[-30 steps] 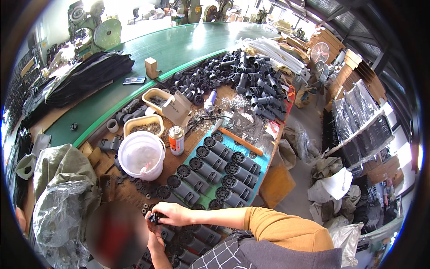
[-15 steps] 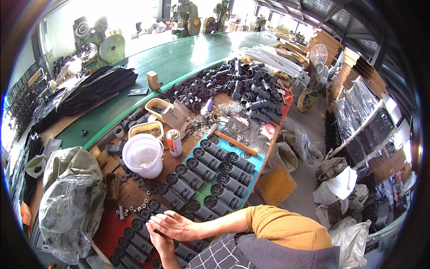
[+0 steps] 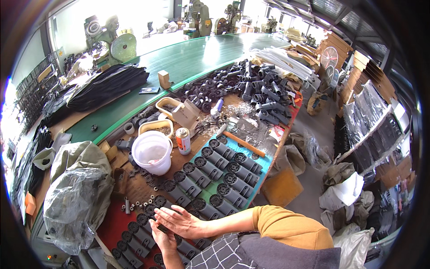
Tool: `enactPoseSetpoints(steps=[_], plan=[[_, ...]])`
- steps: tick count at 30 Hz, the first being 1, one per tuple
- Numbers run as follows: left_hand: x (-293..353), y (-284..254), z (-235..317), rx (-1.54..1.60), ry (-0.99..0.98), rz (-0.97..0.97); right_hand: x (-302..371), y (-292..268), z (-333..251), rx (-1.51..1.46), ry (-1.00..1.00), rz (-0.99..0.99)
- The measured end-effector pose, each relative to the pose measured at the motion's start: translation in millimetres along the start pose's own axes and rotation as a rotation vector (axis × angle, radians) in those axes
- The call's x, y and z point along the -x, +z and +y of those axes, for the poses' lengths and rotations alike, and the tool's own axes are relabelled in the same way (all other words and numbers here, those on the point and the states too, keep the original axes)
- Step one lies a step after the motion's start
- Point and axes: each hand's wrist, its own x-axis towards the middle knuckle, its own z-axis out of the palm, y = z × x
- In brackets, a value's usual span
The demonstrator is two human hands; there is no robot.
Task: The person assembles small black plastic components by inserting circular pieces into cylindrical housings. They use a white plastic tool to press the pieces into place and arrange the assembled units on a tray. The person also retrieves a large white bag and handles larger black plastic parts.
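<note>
My left hand [image 3: 165, 242] is curled, palm up, over rows of grey plastic fittings [image 3: 208, 168] with round black ends. Across it lies my right hand [image 3: 183, 223], its fingers stretched out and slightly spread. A small dark thing shows between the two palms, too covered to name. Fittings lie close around both hands on a red and green surface. Beyond them, a hammer [image 3: 244, 144] with a wooden handle rests on a light blue sheet. Small metal rings [image 3: 151, 197] are scattered left of my fingers.
A white bucket [image 3: 152, 154], a spray can [image 3: 183, 141] and yellowish tubs [image 3: 156, 127] stand further in. Behind lies a heap of dark plastic parts [image 3: 255, 89], beside a green conveyor belt [image 3: 192, 56]. A plastic-covered bundle [image 3: 76, 201] flanks the left side.
The view has shifted slightly, so the bench appears further right. My hands remain together over the fittings; the right fingers now look straighter and more raised.
</note>
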Motion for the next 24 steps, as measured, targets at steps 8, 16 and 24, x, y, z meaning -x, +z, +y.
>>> enactPoseSetpoints(steps=[8, 16, 24], plan=[[12, -10, 3, -0.184, -0.042, -0.181, -4, -7, 37, -0.605, -0.03, -0.188], [13, -22, 33, -1.059, 0.543, -0.372, -35, -19, 60, -0.685, -0.141, -0.405], [19, -33, 21, -0.818, 0.412, -0.051, -177, 45, 199, -0.091, 0.243, -0.365]])
